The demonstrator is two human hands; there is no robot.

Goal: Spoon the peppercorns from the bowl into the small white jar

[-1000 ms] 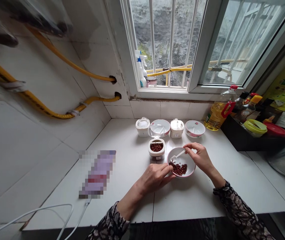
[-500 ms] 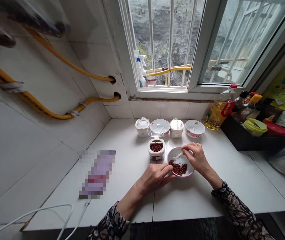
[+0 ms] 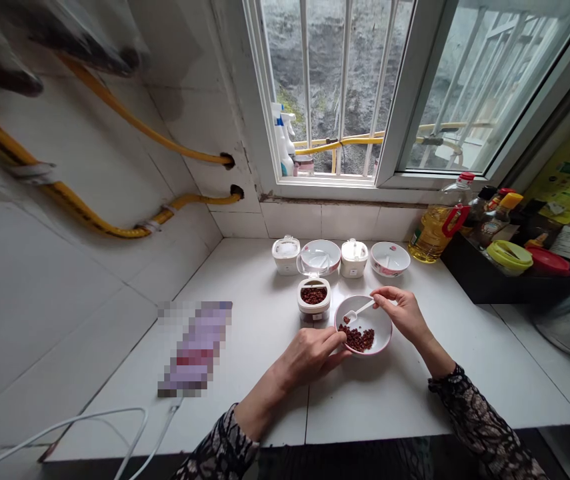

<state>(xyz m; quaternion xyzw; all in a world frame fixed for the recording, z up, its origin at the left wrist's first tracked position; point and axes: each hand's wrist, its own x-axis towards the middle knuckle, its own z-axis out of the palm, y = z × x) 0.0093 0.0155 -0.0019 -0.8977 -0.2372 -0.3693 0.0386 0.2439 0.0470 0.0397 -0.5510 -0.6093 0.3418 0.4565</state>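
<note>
My right hand [image 3: 403, 312] pinches the end of a small white spoon [image 3: 362, 311], whose scoop hangs inside a white bowl [image 3: 383, 333] with a pink rim. Dark red peppercorn-like grains [image 3: 361, 340] lie in the bottom of that bowl, and a few show at the scoop. Fingers of my left hand [image 3: 317, 350] grip the bowl's left rim, the thumb low on its outside. Just behind my left hand stands a seasoning jar [image 3: 313, 311], its clear lid raised, filled with similar red grains.
Along the wall stand two white lidded jars [image 3: 285, 256] [image 3: 353, 259] and two patterned bowls [image 3: 332, 250] [image 3: 390, 259]. An oil bottle [image 3: 429, 230] and a black rack [image 3: 475, 270] of condiments are at right. A blurred purple object [image 3: 199, 350] with a white cable lies left.
My right hand has moved a little to the right and pulled back along the spoon, so more of the handle shows. My left hand keeps its hold on the bowl.
</note>
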